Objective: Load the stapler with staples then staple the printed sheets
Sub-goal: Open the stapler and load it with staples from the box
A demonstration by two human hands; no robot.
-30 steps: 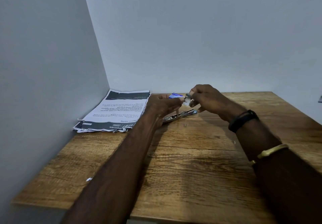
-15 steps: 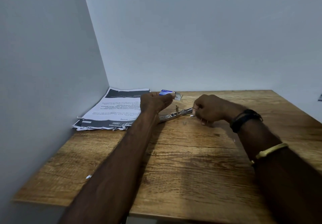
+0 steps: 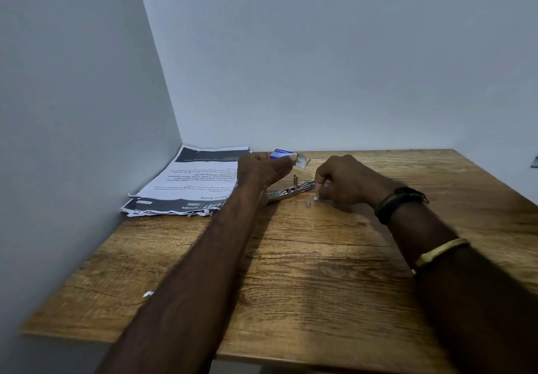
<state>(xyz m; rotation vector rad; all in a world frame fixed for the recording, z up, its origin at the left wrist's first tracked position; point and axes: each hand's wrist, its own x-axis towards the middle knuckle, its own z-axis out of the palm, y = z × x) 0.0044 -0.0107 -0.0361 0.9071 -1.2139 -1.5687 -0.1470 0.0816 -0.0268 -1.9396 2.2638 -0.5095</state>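
Left hand [image 3: 262,169] holds small blue staple box [image 3: 281,153] pinched in fingers, flap open, above bench [image 3: 320,286]. Contents not visible.

Right hand [image 3: 346,181] curled, fingers pinched low at bench; staple strip likely, too small to confirm.

Stapler [image 3: 291,191] lies opened flat between hands. Printed sheets [image 3: 192,184] stacked at left wall, unstapled.

Advice: seat strip legs-down in channel, flush, then close. Loose bit [image 3: 308,204] near stapler.

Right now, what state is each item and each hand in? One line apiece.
Stapler: lying open on the table, between the hands.
Staple box: held up, flap open.
Printed sheets: stacked flat by the left wall, untouched.
Left hand: pinching the staple box.
Right hand: closed at the stapler's end, fingertips down; contents too small to tell.
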